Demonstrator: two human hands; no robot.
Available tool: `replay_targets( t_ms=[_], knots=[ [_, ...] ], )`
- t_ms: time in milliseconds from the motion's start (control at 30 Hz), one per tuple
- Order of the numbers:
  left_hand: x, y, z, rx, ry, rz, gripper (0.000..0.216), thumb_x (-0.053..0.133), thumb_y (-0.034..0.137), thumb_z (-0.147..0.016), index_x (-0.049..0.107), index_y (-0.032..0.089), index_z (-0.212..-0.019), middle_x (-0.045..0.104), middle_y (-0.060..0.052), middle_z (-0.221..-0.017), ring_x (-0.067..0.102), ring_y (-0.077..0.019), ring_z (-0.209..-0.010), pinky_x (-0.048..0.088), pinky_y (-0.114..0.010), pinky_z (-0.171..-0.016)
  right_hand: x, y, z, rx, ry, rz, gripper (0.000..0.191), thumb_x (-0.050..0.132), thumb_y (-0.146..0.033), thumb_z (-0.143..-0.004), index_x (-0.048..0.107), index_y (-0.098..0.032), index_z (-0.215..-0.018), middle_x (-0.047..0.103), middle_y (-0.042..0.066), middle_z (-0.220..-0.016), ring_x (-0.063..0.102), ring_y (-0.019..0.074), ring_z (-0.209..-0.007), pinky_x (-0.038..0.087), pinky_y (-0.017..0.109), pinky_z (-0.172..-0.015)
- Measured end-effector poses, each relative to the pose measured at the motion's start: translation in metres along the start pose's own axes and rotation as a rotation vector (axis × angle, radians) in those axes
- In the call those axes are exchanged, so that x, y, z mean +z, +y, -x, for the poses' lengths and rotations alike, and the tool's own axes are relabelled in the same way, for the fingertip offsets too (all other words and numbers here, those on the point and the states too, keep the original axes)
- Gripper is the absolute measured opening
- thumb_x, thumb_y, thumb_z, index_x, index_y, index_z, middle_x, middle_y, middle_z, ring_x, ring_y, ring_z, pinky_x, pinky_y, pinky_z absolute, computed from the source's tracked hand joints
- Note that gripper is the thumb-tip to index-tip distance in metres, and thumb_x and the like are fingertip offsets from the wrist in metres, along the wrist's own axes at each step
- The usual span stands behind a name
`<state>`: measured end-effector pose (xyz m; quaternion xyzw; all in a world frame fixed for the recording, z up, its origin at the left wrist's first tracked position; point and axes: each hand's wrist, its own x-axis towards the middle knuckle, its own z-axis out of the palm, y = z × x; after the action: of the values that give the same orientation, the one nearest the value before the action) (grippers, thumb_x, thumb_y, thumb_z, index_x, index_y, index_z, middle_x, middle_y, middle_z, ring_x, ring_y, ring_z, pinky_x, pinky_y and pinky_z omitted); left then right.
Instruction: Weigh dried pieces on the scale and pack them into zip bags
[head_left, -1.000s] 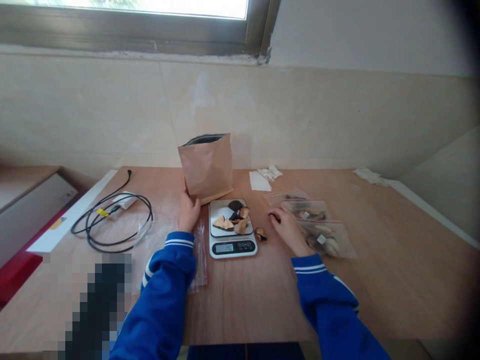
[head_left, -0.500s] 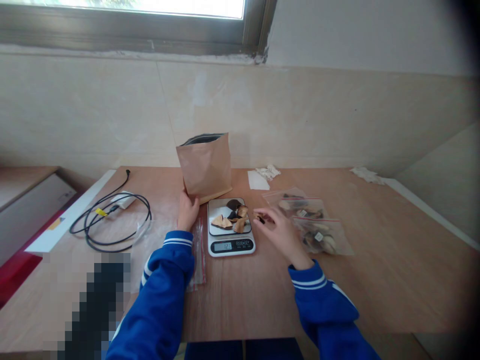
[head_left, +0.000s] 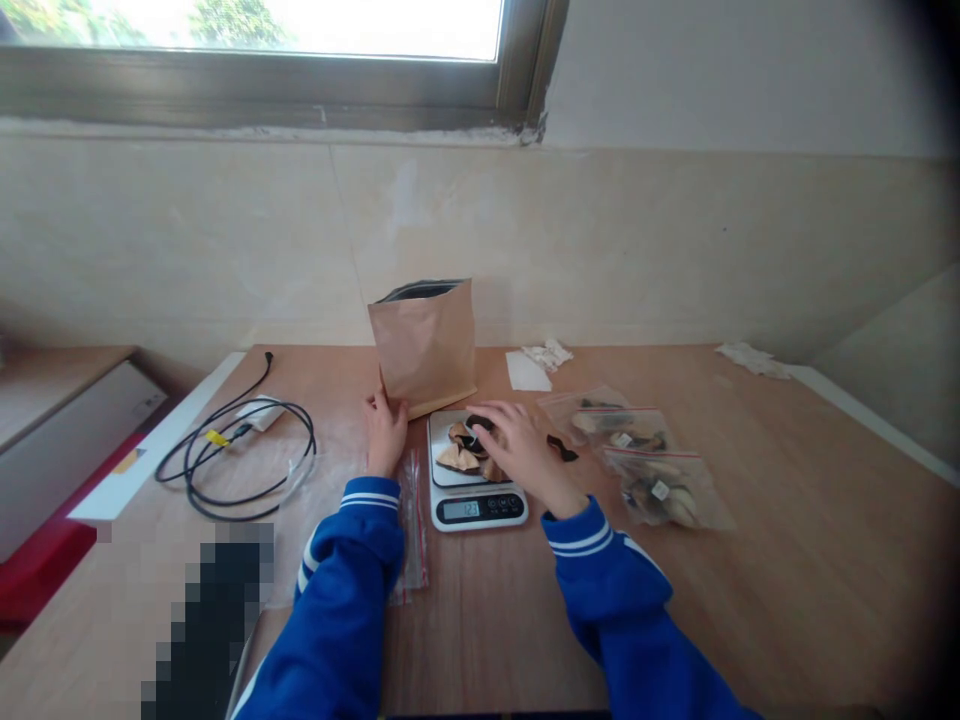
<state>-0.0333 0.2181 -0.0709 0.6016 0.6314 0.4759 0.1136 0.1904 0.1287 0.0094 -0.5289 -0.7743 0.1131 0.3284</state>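
My left hand is at the lower left corner of a brown kraft paper pouch, fingers and thumb closed about its base. The pouch stands upright, its dark-lined mouth open. Over a white kitchen scale reaches my right hand, thumb and fingertips closed around a dark dried mushroom piece. Tan dried mushroom slices lie on the scale's plate, partly hidden by this hand. The display appears to read 123, its decimal point unclear. To the hand's right, another dark dried piece rests on the table.
Zip bags with dried mushrooms lie on the right. Flat clear zip bags are beside my left forearm. A coiled black cable with a white adapter is at left; white paper and crumpled tissue lie behind the scale.
My right hand has moved left from beside the scale onto the pieces on its plate. A dark piece now shows on the table. The view has shifted slightly; my left hand stays at the pouch.
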Motion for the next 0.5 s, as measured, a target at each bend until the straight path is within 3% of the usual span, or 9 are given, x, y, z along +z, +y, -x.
replay_targets(
  t_ms=[133, 233, 367, 500],
  knots=[
    [0.003, -0.003, 0.000, 0.029, -0.059, 0.106, 0.045, 0.050, 0.025, -0.085, 0.041, 0.014, -0.128, 0.045, -0.016, -0.117, 0.054, -0.0246, -0.108, 0.045, -0.043, -0.094, -0.010, 0.019, 0.050, 0.094, 0.184, -0.071, 0.028, 0.041, -0.032, -0.095, 0.063, -0.025, -0.112, 0.061, 0.008, -0.113, 0.054, 0.0232, -0.108, 0.040, 0.043, -0.095],
    [0.003, -0.001, 0.002, 0.037, -0.026, 0.122, 0.049, 0.049, 0.016, -0.082, 0.039, 0.013, -0.130, 0.045, -0.017, -0.120, 0.055, -0.0237, -0.108, 0.046, -0.042, -0.094, -0.007, 0.033, 0.098, 0.149, 0.286, -0.044, 0.029, 0.040, -0.030, -0.094, 0.064, -0.026, -0.109, 0.061, 0.009, -0.111, 0.055, 0.0241, -0.108, 0.041, 0.045, -0.096],
    [-0.012, 0.018, 0.005, 0.036, 0.160, 0.099, 0.043, 0.042, 0.004, -0.077, 0.047, 0.013, -0.119, 0.048, -0.016, -0.118, 0.056, -0.0216, -0.103, 0.048, -0.038, -0.089, 0.003, 0.046, 0.153, 0.249, 0.341, 0.093, 0.034, 0.039, -0.030, -0.092, 0.059, -0.026, -0.119, 0.058, 0.011, -0.116, 0.055, 0.0272, -0.109, 0.041, 0.051, -0.095],
    [-0.049, 0.065, 0.012, 0.159, 0.355, 0.111, 0.029, 0.036, 0.004, -0.081, 0.055, 0.017, -0.099, 0.052, -0.008, -0.100, 0.056, -0.0167, -0.086, 0.048, -0.033, -0.082, 0.009, 0.054, 0.177, 0.245, 0.352, 0.184, 0.036, 0.040, -0.030, -0.091, 0.055, -0.025, -0.123, 0.053, 0.012, -0.125, 0.052, 0.0289, -0.116, 0.041, 0.051, -0.094]
  ],
)
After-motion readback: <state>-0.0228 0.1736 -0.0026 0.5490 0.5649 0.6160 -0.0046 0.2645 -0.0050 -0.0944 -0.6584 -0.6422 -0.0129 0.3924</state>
